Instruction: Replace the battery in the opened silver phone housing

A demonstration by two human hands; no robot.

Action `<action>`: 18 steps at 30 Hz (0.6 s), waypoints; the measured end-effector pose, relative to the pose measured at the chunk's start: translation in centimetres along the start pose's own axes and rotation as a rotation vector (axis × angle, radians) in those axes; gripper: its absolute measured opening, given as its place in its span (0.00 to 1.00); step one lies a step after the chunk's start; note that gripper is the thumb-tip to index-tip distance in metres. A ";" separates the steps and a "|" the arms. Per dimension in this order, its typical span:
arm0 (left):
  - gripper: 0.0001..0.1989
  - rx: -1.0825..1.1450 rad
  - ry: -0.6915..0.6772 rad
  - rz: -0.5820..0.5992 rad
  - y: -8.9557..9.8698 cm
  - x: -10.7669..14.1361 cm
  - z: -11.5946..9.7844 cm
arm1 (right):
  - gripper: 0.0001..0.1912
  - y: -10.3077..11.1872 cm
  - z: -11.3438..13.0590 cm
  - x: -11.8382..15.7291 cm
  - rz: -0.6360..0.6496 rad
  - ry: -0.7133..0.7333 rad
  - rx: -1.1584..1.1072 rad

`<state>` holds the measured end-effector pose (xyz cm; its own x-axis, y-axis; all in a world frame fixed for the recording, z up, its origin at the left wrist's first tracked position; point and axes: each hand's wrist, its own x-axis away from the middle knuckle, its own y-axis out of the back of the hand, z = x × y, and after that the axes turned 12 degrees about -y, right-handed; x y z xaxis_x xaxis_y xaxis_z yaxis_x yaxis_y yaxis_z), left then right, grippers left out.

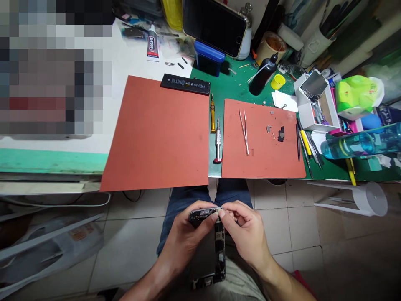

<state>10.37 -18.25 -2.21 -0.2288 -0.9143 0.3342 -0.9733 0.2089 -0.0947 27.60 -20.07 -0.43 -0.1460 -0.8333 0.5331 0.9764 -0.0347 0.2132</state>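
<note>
Over my lap I hold an opened phone [221,242] with its inner parts and an empty-looking battery bay showing. My left hand [184,230] wraps around its upper left side, the thumb pressed on the top end. The fingers of my right hand [246,228] pinch at the top right corner, thumb beside the left thumb. Whether a small part sits between the thumbs is hidden. On the bench ahead, a black phone battery [185,84] lies across the top of the large red mat [159,138]. Two screwdrivers, one gold [213,115] and one silver [218,140], rest between the mats.
The smaller red mat [232,167] bears tweezers [243,133], a black phone part [281,134] and tiny metal pieces. Behind stand a dark bottle [262,77] and a propped phone [214,25]. At right are a white box [327,117], pens and a blue bottle [360,142].
</note>
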 end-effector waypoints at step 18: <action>0.18 -0.059 0.079 -0.046 0.1 -0.8 -0.4 | 0.10 -0.1 0.0 -0.1 0.033 0.048 -0.025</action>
<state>10.46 -17.40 -2.08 -0.1824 -0.8938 0.4097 -0.9816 0.1897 -0.0231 27.51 -20.00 -0.46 -0.1068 -0.8600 0.4991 0.9843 -0.0205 0.1752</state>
